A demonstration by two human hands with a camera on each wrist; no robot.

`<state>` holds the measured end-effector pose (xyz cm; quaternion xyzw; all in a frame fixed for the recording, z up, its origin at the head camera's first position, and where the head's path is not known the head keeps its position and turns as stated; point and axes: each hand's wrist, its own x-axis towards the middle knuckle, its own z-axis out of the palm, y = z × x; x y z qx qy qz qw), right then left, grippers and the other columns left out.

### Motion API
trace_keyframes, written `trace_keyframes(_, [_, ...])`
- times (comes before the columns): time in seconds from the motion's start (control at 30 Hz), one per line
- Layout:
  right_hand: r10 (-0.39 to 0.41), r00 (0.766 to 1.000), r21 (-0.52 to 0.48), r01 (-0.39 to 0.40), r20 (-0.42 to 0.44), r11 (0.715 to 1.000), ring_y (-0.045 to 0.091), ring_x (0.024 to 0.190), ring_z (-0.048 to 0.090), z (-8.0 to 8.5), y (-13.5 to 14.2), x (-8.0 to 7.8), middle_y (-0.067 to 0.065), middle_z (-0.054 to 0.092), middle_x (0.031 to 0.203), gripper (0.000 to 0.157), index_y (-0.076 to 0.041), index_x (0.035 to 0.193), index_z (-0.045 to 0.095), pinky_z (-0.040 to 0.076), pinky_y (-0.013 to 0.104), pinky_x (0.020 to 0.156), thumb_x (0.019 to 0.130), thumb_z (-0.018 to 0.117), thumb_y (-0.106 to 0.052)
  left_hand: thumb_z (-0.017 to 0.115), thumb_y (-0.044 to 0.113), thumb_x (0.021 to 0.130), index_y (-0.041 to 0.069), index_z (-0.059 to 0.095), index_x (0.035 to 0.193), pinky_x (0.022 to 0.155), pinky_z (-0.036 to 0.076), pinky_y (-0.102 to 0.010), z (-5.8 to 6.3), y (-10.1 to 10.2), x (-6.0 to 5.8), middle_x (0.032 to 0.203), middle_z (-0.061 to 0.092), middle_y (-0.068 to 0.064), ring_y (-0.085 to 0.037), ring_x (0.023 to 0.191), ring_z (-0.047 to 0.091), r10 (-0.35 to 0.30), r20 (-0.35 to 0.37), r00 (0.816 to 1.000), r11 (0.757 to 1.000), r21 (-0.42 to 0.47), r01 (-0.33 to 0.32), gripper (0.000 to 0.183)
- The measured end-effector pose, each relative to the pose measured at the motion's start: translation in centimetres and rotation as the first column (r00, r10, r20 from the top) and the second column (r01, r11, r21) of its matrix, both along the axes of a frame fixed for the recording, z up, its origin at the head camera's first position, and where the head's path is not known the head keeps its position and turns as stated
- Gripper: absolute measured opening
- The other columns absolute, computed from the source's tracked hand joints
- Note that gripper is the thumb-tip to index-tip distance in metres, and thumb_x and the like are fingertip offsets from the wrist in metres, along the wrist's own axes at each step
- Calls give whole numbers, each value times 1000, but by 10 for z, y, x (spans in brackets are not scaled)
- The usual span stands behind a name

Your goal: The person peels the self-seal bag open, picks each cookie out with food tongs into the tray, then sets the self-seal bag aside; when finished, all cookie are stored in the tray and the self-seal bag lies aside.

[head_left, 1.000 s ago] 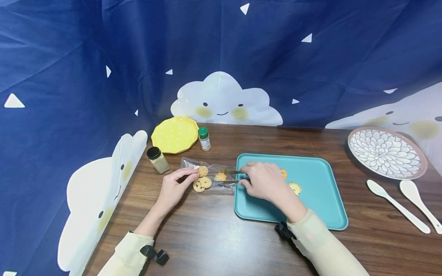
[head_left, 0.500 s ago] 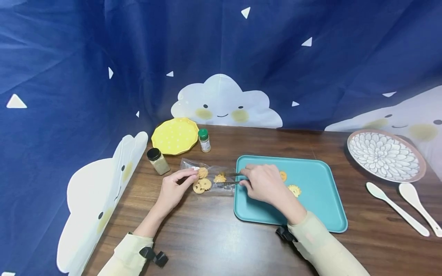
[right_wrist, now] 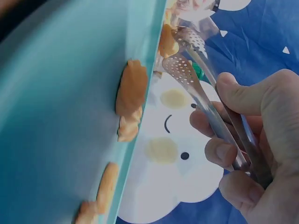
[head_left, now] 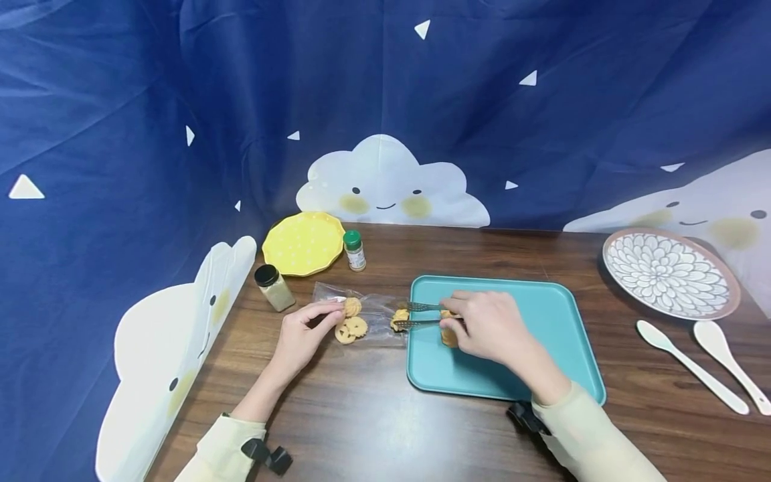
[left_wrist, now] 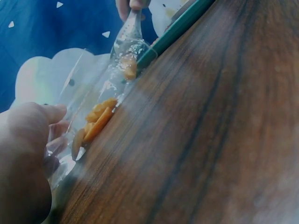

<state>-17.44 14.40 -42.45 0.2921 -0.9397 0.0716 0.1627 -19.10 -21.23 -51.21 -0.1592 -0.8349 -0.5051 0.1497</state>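
A clear plastic bag [head_left: 378,333] lies on the table with several butter cookies [head_left: 356,327] inside. My left hand [head_left: 303,339] pinches the bag's left end; in the left wrist view, thumb and fingers [left_wrist: 55,113] meet at the film. Metal tongs [right_wrist: 205,100] with perforated tips are held in my right hand [head_left: 486,326], above the left part of the teal tray [head_left: 542,348]. Between the tong tips is a cookie [head_left: 399,320], at the bag's right end beside the tray rim. More cookies [right_wrist: 132,88] sit on the tray, partly hidden by my right hand in the head view.
Behind the bag stand a yellow plate [head_left: 304,244], a green-capped shaker [head_left: 355,251] and a black-lidded jar [head_left: 274,288]. On the right are a flower-patterned plate [head_left: 670,273] and two white spoons [head_left: 693,367] [head_left: 731,365]. A blue cloud-print curtain [head_left: 512,134] borders the table.
My right hand has moved right with the tongs, drawing the gripped cookie from among the bag's contents to its right end. My left hand stays at the bag's left end.
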Motion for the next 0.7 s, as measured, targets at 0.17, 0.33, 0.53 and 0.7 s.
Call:
trace_keyframes(0.17, [-23, 1000, -15, 23, 14, 1000, 18, 73, 74, 5, 14, 6, -3, 79, 103, 29, -21, 109, 78, 35, 23, 40, 88, 76, -41, 78, 20, 89, 20, 79, 111, 103, 51, -11, -1, -1, 0, 116, 78, 5, -18, 119, 71, -2, -1, 1000, 1000, -7, 2, 21])
trace_keyframes(0.33, [-34, 999, -37, 35, 4, 999, 12, 62, 67, 13, 33, 20, -4, 79, 101, 30, -21, 109, 78, 28, 20, 39, 86, 78, -41, 78, 22, 90, 21, 79, 112, 103, 50, -11, -1, -1, 0, 117, 78, 3, -19, 119, 71, -5, 4, 1000, 1000, -2, 5, 22])
trace_keyframes(0.53, [-15, 1000, -30, 15, 4, 999, 11, 65, 70, 15, 56, 46, -6, 79, 99, 31, -20, 107, 79, 36, 23, 41, 83, 80, -39, 78, 23, 89, 20, 79, 110, 104, 49, -10, 0, 0, -1, 116, 78, 1, -22, 121, 70, -9, 5, 1000, 1000, 22, 9, 21])
trace_keyframes(0.7, [-31, 999, 13, 30, 29, 999, 12, 72, 73, 17, 68, 61, -13, 76, 95, 29, -23, 103, 79, 46, 28, 46, 78, 84, -38, 79, 24, 89, 22, 79, 110, 104, 49, -10, -1, -2, -2, 112, 79, 6, -17, 118, 71, 17, 15, 1000, 1000, 2, -17, 21])
